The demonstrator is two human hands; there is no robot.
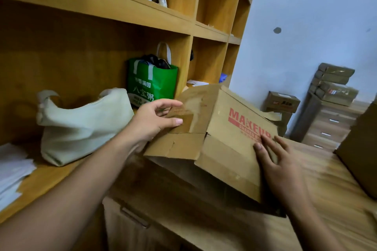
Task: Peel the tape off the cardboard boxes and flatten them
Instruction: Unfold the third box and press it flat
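- Your right hand [279, 161] lies flat with fingers spread, pressing the printed panel of the cardboard box [234, 155], likely to steady it on the tabletop [330, 185].
- Your left hand [155, 120] pinches an end flap, apparently to fold it.
- The box sits tilted, printed face up; its long axis runs roughly left to right.
- Beyond, a green bag [151, 85] stands on the shelf [47, 177].

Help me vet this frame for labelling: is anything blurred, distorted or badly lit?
Head view: the wide-angle lens bows the shelves, most near the edges; motion blur smears the right hand and the tabletop beside it; the box lettering and the left hand are fairly sharp; the shelf recess on the left is dim, the wall bright; no glare.
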